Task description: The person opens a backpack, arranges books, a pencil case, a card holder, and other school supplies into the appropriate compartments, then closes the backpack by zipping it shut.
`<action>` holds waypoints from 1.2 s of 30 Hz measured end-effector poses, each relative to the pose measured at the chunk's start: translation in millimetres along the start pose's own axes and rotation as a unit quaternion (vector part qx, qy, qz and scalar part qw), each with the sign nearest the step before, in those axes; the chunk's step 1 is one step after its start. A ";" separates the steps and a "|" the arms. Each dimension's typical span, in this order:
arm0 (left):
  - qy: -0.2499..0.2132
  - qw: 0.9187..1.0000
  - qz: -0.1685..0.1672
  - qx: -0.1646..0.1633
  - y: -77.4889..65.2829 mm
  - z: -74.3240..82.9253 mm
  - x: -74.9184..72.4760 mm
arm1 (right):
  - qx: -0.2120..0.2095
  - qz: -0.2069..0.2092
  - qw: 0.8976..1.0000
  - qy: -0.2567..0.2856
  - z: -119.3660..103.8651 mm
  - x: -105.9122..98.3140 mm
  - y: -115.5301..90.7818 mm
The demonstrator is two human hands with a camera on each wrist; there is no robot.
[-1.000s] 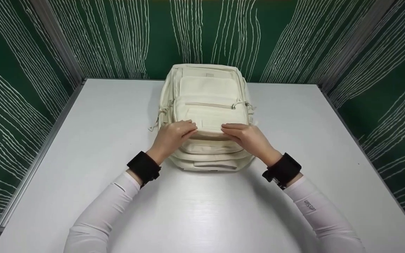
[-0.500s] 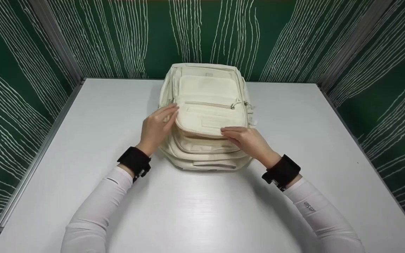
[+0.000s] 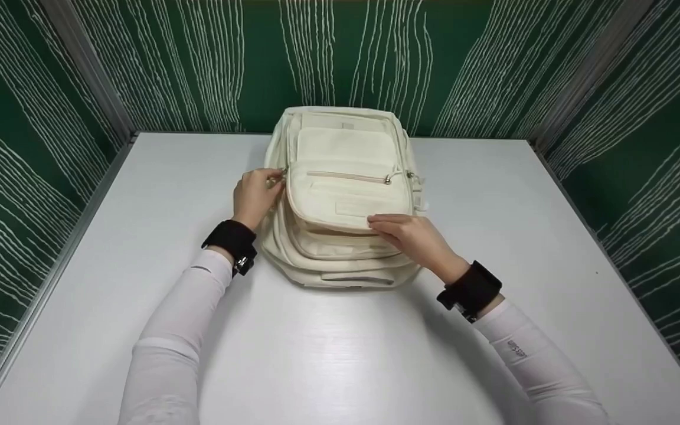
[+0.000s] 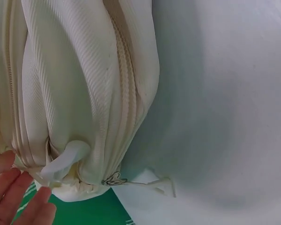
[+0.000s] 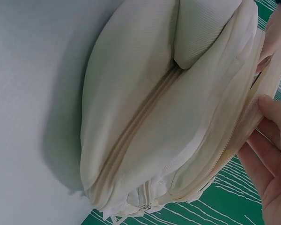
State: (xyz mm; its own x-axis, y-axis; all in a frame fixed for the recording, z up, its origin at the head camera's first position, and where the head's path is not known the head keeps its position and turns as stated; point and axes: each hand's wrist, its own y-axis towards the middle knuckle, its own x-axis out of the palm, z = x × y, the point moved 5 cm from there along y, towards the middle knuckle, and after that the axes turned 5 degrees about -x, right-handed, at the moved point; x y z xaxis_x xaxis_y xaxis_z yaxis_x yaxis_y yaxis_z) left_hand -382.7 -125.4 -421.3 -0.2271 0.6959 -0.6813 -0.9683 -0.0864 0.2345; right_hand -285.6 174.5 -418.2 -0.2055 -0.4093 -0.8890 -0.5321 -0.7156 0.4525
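Observation:
A cream backpack (image 3: 346, 144) lies on its back on the white table, its top toward the rear wall. Its front pocket flap (image 3: 328, 206) hangs partly unzipped, with a gap below its lower edge. My right hand (image 3: 417, 239) pinches that edge near its right corner, thumb on the fabric in the right wrist view. At the pocket's left side, the thumb and fingers of my left hand (image 3: 254, 198) pinch what appears to be a zipper pull, mostly hidden by the fingertips. Beside them in the left wrist view is a pale fabric loop (image 4: 65, 159).
The white table (image 3: 328, 354) extends in front of the bag and to both sides. Green walls (image 3: 481, 71) with white wavy lines stand behind and at the sides, joined by grey metal posts (image 3: 89, 77). A cord pull (image 4: 152, 183) dangles from another zipper.
My left hand has let go of the flap's lower edge and moved up the bag's left side to the zipper end. The right hand stays on the flap's edge.

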 end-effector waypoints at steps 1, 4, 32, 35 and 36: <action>0.002 1.000 0.003 -0.002 1.0 -0.2 -0.1 | 0.001 -0.001 1.000 0.002 -0.3 0.2 0.4; 0.006 1.000 0.014 -0.004 2.7 -0.6 -2.1 | 0.003 -0.001 1.000 0.007 -1.1 1.1 1.3; 0.099 0.988 -0.024 0.116 -60.8 21.0 -21.3 | 0.002 -0.005 1.000 -0.014 -0.5 5.8 0.1; 0.103 0.986 -0.027 0.126 -71.2 24.3 -21.2 | 0.002 -0.005 1.000 -0.009 -0.3 5.1 0.1; 0.105 0.986 -0.030 0.128 -75.0 25.4 -21.1 | 0.004 -0.007 1.000 -0.007 -0.3 5.2 0.1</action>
State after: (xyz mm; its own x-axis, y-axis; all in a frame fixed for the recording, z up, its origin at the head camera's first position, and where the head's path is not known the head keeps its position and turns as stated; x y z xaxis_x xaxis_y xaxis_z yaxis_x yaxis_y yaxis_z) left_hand -302.6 -115.5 -406.9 -0.2137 0.5288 -0.8214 -0.9286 0.1512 0.3390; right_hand -286.5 172.2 -422.7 -0.2094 -0.3916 -0.8960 -0.5411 -0.7169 0.4397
